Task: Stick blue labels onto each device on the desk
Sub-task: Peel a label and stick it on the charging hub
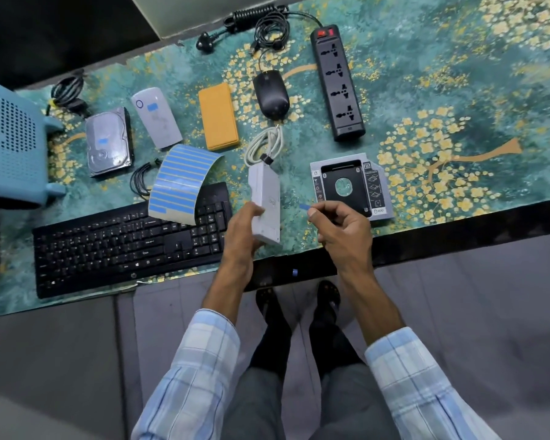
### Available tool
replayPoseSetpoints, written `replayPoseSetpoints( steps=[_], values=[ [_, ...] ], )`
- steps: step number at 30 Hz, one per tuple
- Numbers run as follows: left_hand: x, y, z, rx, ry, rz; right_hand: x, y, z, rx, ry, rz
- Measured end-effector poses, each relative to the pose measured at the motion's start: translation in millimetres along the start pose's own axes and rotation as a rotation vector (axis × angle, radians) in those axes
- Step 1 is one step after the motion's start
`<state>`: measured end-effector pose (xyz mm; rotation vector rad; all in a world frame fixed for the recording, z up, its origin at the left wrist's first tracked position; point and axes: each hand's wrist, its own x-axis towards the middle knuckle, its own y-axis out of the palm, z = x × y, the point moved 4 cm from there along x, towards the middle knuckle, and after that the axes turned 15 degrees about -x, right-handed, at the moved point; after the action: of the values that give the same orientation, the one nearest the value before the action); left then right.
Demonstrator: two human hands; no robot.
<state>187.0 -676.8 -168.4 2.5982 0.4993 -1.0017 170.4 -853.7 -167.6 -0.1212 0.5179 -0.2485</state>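
My left hand [242, 228] grips a white power adapter [266, 201] by its near end, tilted up above the desk's front edge; its white cable [265, 144] coils behind it. My right hand [340, 223] pinches a small blue label [304, 206] just right of the adapter, not touching it. A curled sheet of blue labels [180, 182] leans on the black keyboard [124, 239]. The hard drive [108, 142] and the grey power bank [156, 120] each carry a blue label. No label shows on the orange power bank [218, 115], mouse [270, 93], power strip [337, 81] or drive caddy [350, 185].
A blue perforated stool or basket [10, 144] stands at the left edge. Black cables [270, 27] and a plug [205, 42] lie at the back, another cable bundle [67, 93] at the back left. A patterned teal mat [458, 90] covers the desk. A bit of blue label [295, 272] sticks to the front edge.
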Motion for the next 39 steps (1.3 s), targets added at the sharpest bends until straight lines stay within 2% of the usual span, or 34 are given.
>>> replayPoseSetpoints(
  steps=[2,5,9,14,19,30,37,39],
  values=[
    [-1,-4,4,-0.175,-0.071,0.028,1,4,-1,0.039,0.043,0.030],
    [-3,-5,4,-0.288,-0.127,0.065,1,12,1,0.056,0.081,0.100],
    [0,-11,9,-0.305,-0.137,0.019,-3,29,5,-0.023,0.091,0.209],
    [2,-14,12,-0.327,-0.154,-0.004,-1,44,4,-0.133,0.136,0.251],
    [3,-15,13,-0.376,-0.174,-0.008,-1,50,6,-0.129,0.153,0.282],
    [4,-17,16,-0.394,-0.172,-0.034,-1,57,4,-0.197,0.134,0.217],
    [2,-16,14,-0.374,-0.176,-0.021,6,58,5,-0.386,0.120,0.196],
    [3,-17,15,-0.376,-0.189,-0.015,12,55,10,-0.523,0.082,0.166]
  ],
)
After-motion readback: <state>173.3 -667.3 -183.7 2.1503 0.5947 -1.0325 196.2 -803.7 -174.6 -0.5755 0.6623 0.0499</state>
